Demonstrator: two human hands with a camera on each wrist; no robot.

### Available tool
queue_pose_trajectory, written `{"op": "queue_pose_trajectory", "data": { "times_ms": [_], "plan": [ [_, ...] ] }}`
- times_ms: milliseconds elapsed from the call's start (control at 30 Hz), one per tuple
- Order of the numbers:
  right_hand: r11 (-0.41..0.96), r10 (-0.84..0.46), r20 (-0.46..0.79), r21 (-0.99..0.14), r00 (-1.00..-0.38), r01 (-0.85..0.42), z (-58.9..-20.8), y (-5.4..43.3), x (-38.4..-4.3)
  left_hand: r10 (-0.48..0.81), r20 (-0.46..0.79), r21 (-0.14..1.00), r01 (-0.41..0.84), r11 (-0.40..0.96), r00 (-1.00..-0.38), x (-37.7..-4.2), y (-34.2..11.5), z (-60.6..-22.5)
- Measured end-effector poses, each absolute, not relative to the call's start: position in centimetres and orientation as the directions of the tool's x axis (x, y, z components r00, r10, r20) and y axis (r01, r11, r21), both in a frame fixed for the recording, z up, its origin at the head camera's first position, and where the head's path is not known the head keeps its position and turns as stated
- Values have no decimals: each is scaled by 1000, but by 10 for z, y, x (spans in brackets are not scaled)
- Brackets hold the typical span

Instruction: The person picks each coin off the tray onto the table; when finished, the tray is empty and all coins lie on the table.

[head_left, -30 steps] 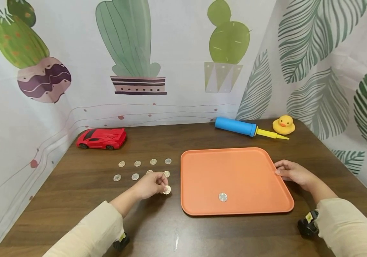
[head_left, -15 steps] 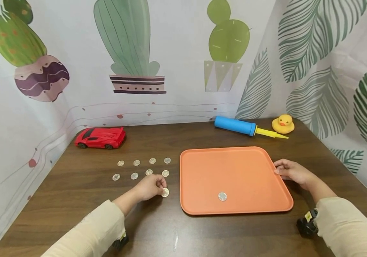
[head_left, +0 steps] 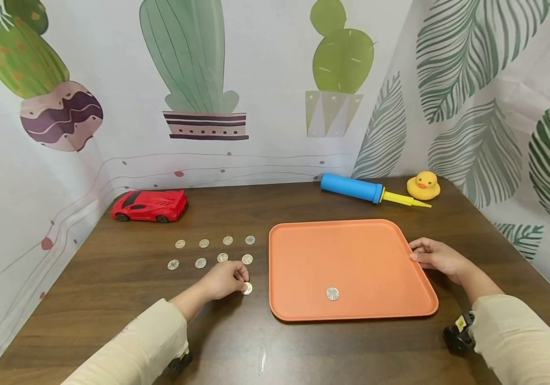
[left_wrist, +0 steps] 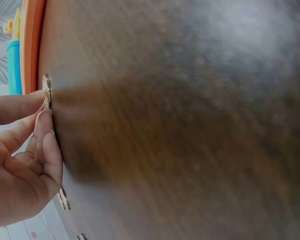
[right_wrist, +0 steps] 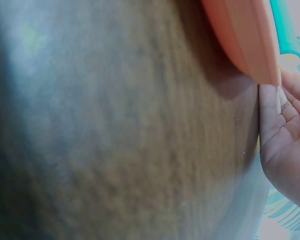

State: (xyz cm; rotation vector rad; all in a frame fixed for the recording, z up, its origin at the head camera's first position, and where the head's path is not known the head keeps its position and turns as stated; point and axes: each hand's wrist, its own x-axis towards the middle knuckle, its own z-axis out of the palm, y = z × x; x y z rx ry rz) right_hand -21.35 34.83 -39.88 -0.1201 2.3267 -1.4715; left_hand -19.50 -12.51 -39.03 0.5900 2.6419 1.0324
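Note:
My left hand (head_left: 222, 279) is at the table left of the tray, thumb and fingertips pinching a coin (head_left: 247, 289) low at the wood. The left wrist view shows this coin (left_wrist: 47, 92) at the fingertips, its edge towards the camera. Beyond the hand, several coins (head_left: 200, 263) lie in two rows. A single silvery coin (head_left: 332, 294) lies on the orange tray (head_left: 352, 246), towards its front. My right hand (head_left: 441, 258) holds the tray's right rim; in the right wrist view its fingers (right_wrist: 296, 84) meet the tray edge (right_wrist: 250, 40).
A red toy car (head_left: 150, 205) stands at the back left. At the back right lie a blue hand pump (head_left: 352, 188) with a yellow nozzle and a yellow rubber duck (head_left: 423, 186). A printed cloth hangs behind the brown table (head_left: 304, 353).
My left hand has shifted slightly towards me and left with the coin, lowering it to the table beside the rows. The right hand stays at the tray's rim.

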Motion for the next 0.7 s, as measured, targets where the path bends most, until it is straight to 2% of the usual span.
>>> {"op": "queue_pose_trajectory", "data": {
  "times_ms": [533,700],
  "plan": [
    [443,-278,-269,-888,-922,125,-398,348,-213,455,-62,784,239,573,-888,-201,-117,-372],
    [447,-280,-268,-886,-922,122,-398,348,-214,501,-18,827,269,493,-865,-199,-109,-368]
  ]
}}
